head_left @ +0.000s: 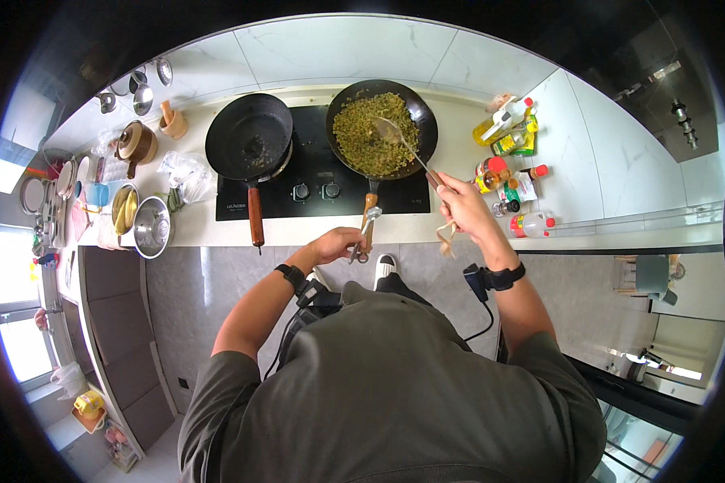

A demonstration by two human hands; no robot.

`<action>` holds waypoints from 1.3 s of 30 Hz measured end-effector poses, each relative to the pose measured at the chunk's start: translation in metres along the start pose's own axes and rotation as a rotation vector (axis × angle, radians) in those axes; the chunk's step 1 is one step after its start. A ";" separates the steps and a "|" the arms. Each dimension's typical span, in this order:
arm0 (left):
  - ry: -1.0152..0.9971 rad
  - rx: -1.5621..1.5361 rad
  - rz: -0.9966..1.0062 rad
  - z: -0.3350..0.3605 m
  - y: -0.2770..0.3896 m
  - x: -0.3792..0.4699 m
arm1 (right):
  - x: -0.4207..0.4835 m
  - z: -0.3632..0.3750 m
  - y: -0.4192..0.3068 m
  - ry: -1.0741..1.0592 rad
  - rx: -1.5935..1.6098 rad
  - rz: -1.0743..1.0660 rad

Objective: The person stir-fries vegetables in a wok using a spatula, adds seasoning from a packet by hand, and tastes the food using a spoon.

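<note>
My right hand (464, 204) grips the wooden handle of a metal turner (420, 162); a pale cord loop (446, 238) dangles below it. The turner's blade rests in chopped, green-and-yellow food (362, 136) spread inside a dark wok (426, 121) on the right burner. My left hand (337, 246) is closed at the end of the wok's wooden handle (370, 201). A shiny metal tool (371, 216) lies along that handle at my fingers; its exact kind is unclear. On the left burner sits a second black pan (244, 130), with small crumbs inside and its reddish wooden handle (255, 214) pointing towards me.
Both pans stand on a black gas hob (314, 208) with two knobs. Oil and sauce bottles (516, 175) crowd the right counter. Leftward are a plastic bag (184, 175), a steel bowl (153, 226), bananas (125, 212), a brown lidded pot (136, 142) and a wooden mortar (173, 122).
</note>
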State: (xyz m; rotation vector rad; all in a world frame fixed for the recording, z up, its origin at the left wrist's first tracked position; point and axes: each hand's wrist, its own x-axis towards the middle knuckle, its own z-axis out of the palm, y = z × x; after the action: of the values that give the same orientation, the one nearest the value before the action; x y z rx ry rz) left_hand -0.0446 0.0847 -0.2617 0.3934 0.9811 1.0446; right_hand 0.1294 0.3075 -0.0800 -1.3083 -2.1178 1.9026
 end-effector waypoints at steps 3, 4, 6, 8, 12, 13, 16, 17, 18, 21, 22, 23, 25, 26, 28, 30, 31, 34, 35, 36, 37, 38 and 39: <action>0.027 0.004 -0.002 0.005 0.003 0.001 | -0.009 -0.007 0.010 -0.171 0.342 0.162; 0.025 0.005 -0.003 0.005 0.003 0.002 | -0.007 -0.001 0.021 -0.180 0.413 0.185; -0.008 -0.007 -0.005 0.001 0.000 0.005 | -0.008 0.000 0.039 -0.245 0.524 0.240; -0.004 0.004 -0.006 -0.001 -0.002 0.006 | 0.000 -0.004 0.062 -0.238 0.530 0.236; -0.006 0.026 0.010 -0.002 -0.005 0.007 | -0.001 -0.004 0.059 -0.074 0.367 0.135; -0.005 0.027 0.008 -0.002 -0.004 0.006 | -0.006 -0.001 0.051 -0.095 0.419 0.139; -0.004 0.026 -0.010 -0.001 -0.003 0.007 | -0.013 0.015 0.041 -0.315 0.682 0.173; 0.005 0.029 -0.014 -0.002 -0.003 0.007 | -0.013 0.024 0.042 -0.335 0.728 0.192; 0.015 0.033 -0.017 -0.003 -0.003 0.006 | -0.009 0.026 0.048 -0.347 0.729 0.217; 0.021 0.046 -0.014 -0.003 -0.004 0.005 | -0.002 0.019 0.069 -0.304 0.720 0.281; 0.018 0.047 -0.016 -0.003 -0.004 0.006 | -0.002 0.013 0.072 -0.207 0.692 0.301; 0.006 0.042 -0.010 -0.003 -0.004 0.006 | 0.000 0.002 0.081 -0.171 0.676 0.279; -0.003 0.032 -0.002 -0.004 -0.005 0.007 | -0.009 -0.010 0.071 -0.125 0.622 0.238; -0.012 0.034 -0.006 -0.005 -0.004 0.008 | -0.013 -0.011 0.066 -0.126 0.621 0.240; -0.022 0.037 -0.014 -0.005 -0.004 0.009 | -0.021 -0.009 0.055 -0.204 0.723 0.260; -0.023 0.028 -0.017 -0.006 -0.004 0.010 | -0.024 -0.005 0.056 -0.277 0.773 0.303; -0.025 0.030 -0.021 -0.006 -0.005 0.010 | -0.025 -0.004 0.056 -0.353 0.821 0.342; -0.021 0.042 -0.022 -0.005 -0.005 0.010 | -0.021 -0.010 0.061 -0.227 0.629 0.277; -0.023 0.039 -0.019 -0.005 -0.004 0.009 | -0.018 -0.012 0.062 -0.115 0.473 0.226; -0.025 0.037 -0.015 -0.004 -0.002 0.009 | -0.014 -0.015 0.064 -0.071 0.436 0.175; -0.025 0.038 -0.014 -0.003 0.000 0.008 | -0.011 -0.015 0.066 -0.070 0.436 0.173; -0.024 0.046 -0.019 -0.001 0.001 0.008 | -0.007 -0.015 0.067 0.010 0.208 0.081; -0.020 0.054 -0.025 0.000 0.001 0.007 | -0.003 -0.014 0.068 0.086 -0.020 -0.012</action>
State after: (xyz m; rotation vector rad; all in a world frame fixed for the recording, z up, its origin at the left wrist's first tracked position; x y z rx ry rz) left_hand -0.0440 0.0915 -0.2644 0.4343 0.9959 0.9912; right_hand 0.1764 0.3109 -0.1308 -1.3514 -2.1038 1.7911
